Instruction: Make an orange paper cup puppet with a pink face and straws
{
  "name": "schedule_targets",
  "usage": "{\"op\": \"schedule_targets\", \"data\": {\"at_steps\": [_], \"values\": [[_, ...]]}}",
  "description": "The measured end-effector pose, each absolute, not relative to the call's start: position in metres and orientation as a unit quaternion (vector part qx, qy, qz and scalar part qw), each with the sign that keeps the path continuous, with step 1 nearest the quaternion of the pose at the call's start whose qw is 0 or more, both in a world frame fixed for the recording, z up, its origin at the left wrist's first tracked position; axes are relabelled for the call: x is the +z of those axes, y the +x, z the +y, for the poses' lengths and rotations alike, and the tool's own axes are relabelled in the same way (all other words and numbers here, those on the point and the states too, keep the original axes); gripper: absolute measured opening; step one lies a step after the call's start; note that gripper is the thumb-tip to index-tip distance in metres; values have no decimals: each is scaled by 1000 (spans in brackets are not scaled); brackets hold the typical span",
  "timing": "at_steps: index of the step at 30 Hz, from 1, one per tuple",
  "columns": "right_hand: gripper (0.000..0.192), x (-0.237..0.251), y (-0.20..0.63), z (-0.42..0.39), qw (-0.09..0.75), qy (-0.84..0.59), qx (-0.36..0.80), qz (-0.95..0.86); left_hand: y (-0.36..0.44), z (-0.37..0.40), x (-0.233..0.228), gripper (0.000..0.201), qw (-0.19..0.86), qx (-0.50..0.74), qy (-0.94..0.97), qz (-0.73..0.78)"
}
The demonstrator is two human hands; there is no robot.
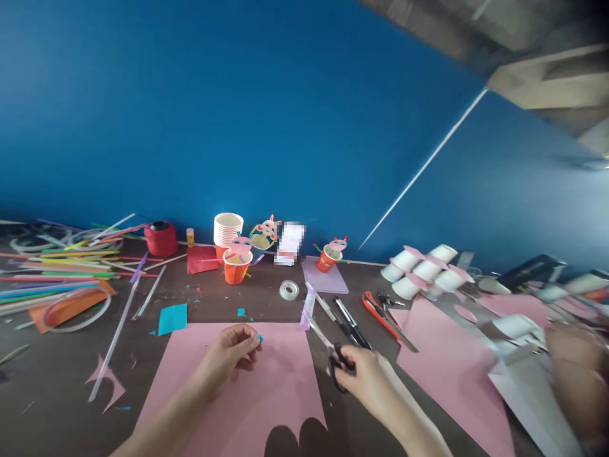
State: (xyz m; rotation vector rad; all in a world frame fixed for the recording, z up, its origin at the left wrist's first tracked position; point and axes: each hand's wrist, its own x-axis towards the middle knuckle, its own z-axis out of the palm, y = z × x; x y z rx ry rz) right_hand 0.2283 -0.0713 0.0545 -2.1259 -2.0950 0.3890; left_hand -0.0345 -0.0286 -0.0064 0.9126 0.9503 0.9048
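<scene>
My left hand is above a large pink paper sheet, its fingertips pinched on a small blue paper piece. To the right of that sheet, my right hand is closed around the black handles of a pair of scissors. The scissor blades point up and left, and their tips lie near a purple-capped clear tube. A larger blue paper square rests at the sheet's top left corner.
Decorated paper cups stand by the blue wall. A tape roll, markers and a red cutter lie midway. Coloured straws spread at left. White paper rolls and another person's blurred hand are at right.
</scene>
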Motion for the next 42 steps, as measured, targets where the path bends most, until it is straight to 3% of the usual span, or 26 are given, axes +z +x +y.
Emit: {"op": "schedule_targets", "data": {"at_steps": [4,9,12,15,18,24,34,39,42], "values": [[7,38,257,-92,-5,-746,87,-660,-30,-28,-11,24,680,387,446,434],[26,20,281,-87,12,-741,40,-670,-26,-28,-14,25,647,370,479,465],[22,18,289,-81,64,-722,37,-688,-25,-32,-14,24,627,369,491,479],[20,23,275,-79,179,-712,34,-678,-23,-35,-12,22,601,385,494,497],[22,28,229,-77,286,-672,154,-666,-20,-37,-8,22,590,398,498,495],[21,24,133,-55,358,-548,351,-670,-19,-38,-2,27,645,424,449,449],[11,16,126,-26,319,-576,367,-657,-19,-33,2,21,651,425,437,452],[13,16,137,-23,253,-615,344,-663,-23,-31,7,35,576,469,446,498],[9,19,139,-25,209,-625,316,-683,-26,-29,9,28,527,473,488,511]]}}
